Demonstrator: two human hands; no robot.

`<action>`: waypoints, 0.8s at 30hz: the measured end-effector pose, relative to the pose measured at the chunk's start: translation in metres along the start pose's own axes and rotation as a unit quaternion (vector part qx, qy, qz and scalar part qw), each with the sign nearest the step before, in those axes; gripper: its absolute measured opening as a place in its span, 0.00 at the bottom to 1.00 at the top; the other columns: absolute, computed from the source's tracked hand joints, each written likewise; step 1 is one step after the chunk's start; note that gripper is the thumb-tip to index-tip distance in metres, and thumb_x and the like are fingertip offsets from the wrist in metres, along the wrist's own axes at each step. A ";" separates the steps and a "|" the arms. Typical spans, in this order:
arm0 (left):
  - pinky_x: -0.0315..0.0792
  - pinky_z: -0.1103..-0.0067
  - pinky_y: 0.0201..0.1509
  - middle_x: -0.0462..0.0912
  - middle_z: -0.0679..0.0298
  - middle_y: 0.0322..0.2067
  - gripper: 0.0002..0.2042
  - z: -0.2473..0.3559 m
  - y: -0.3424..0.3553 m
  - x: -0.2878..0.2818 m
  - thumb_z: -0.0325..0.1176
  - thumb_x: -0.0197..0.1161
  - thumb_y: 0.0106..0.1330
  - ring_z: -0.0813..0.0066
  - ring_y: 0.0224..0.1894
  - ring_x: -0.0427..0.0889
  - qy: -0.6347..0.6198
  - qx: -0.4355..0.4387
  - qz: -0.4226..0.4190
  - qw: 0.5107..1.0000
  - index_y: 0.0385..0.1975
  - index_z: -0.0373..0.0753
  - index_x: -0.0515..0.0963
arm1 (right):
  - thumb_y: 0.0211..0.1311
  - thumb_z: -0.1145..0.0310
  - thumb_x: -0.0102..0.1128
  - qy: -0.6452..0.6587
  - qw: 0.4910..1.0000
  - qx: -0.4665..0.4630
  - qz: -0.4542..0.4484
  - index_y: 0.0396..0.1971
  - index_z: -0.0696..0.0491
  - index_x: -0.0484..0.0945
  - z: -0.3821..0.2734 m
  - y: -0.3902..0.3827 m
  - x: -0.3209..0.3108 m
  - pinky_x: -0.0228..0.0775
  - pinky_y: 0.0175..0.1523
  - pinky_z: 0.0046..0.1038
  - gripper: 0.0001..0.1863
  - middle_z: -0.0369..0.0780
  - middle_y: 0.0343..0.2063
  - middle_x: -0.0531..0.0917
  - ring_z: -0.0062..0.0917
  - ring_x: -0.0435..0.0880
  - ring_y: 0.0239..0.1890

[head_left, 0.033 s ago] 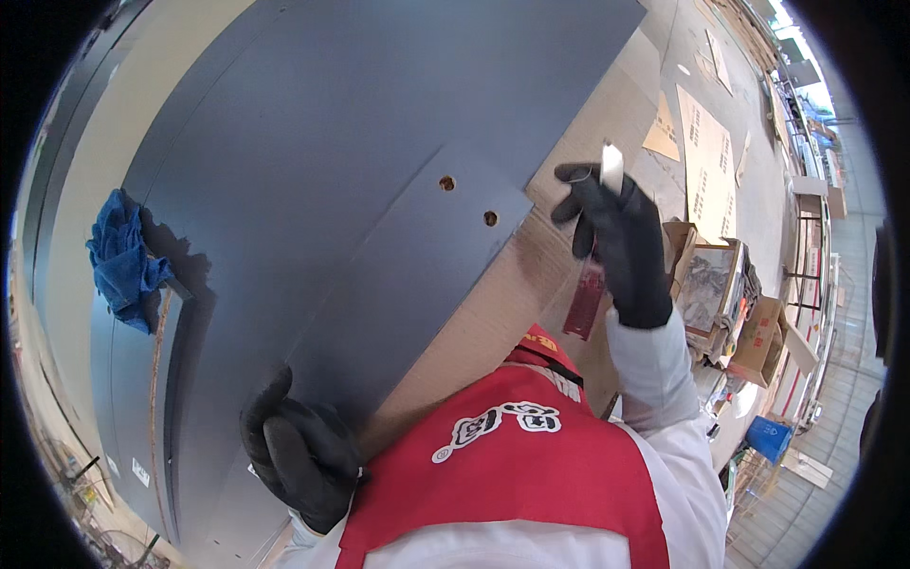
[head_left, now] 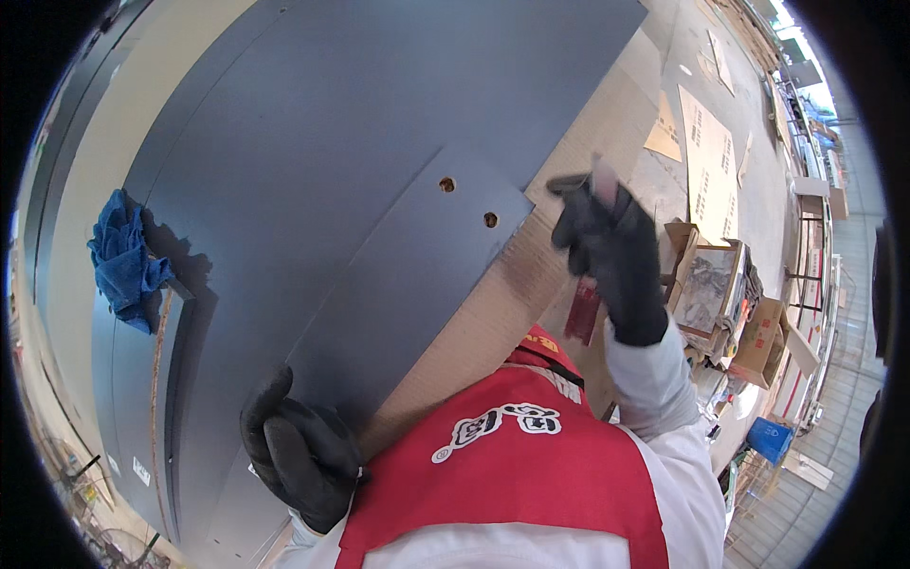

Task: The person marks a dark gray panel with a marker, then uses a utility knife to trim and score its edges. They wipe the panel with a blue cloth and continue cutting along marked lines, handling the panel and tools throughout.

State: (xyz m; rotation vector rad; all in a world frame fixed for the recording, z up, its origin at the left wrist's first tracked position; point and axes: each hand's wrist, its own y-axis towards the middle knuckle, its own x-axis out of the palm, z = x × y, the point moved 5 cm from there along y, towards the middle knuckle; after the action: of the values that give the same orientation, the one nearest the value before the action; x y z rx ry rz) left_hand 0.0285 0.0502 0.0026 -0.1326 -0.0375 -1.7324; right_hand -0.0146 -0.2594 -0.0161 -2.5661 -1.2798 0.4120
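Note:
A dark grey panel [head_left: 379,95] with two round holes fills the middle and left. Low on it, my gloved left hand [head_left: 299,455] rests beside my red apron, fingers curled together; whatever may be inside them is hidden. Over the cardboard at the panel's right edge, my gloved right hand [head_left: 611,251] is closed around a blurred tool [head_left: 585,308], its red part below the fist and a paler end above. A crumpled blue cloth [head_left: 128,261] lies on a raised board at the left.
Brown cardboard [head_left: 512,284] lies under the panel. At the right, flattened cardboard [head_left: 706,161] lies on the floor near an open carton [head_left: 756,341], a wooden box [head_left: 706,289] and a blue bin [head_left: 768,438]. Racks line the far edge.
My right hand has shifted slightly down and left with the tool and is now motion-blurred. My left hand has not visibly moved.

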 end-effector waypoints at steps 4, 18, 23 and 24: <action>0.57 0.81 0.11 0.65 0.69 0.09 0.21 0.000 -0.003 0.000 0.40 0.39 0.73 0.82 0.05 0.60 0.026 0.010 0.032 0.999 0.56 0.29 0.62 | 0.46 0.66 0.72 -0.304 0.931 -0.187 -0.082 0.29 0.53 0.75 -0.010 -0.042 0.055 0.69 0.32 0.20 0.14 0.33 0.22 0.76 0.17 0.75 0.25; 0.58 0.82 0.11 0.63 0.68 0.08 0.21 0.002 -0.001 0.007 0.40 0.38 0.73 0.82 0.05 0.59 0.004 0.015 0.012 1.000 0.55 0.28 0.63 | 0.52 0.56 0.65 -0.314 0.908 -0.273 0.047 0.31 0.53 0.73 -0.009 -0.020 0.020 0.73 0.31 0.30 0.17 0.41 0.21 0.77 0.32 0.81 0.24; 0.58 0.82 0.11 0.63 0.69 0.08 0.21 0.003 -0.003 0.002 0.40 0.39 0.73 0.82 0.06 0.59 0.000 0.024 -0.003 1.000 0.55 0.28 0.63 | 0.44 0.50 0.71 -0.351 0.901 -0.249 -0.049 0.32 0.53 0.71 -0.003 -0.015 0.040 0.71 0.32 0.27 0.25 0.40 0.22 0.76 0.28 0.78 0.23; 0.58 0.82 0.12 0.63 0.69 0.08 0.21 0.003 -0.002 0.003 0.40 0.39 0.73 0.82 0.06 0.59 -0.002 0.024 -0.008 1.000 0.55 0.28 0.63 | 0.43 0.52 0.73 -0.313 0.925 -0.214 -0.035 0.31 0.53 0.71 -0.011 -0.008 0.032 0.71 0.31 0.26 0.25 0.40 0.22 0.76 0.27 0.77 0.22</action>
State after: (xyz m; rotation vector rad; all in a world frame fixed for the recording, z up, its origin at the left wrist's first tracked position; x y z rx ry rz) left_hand 0.0259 0.0484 0.0060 -0.1015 -0.0832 -1.7454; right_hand 0.0015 -0.2301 -0.0071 -2.8376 -1.8354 1.1206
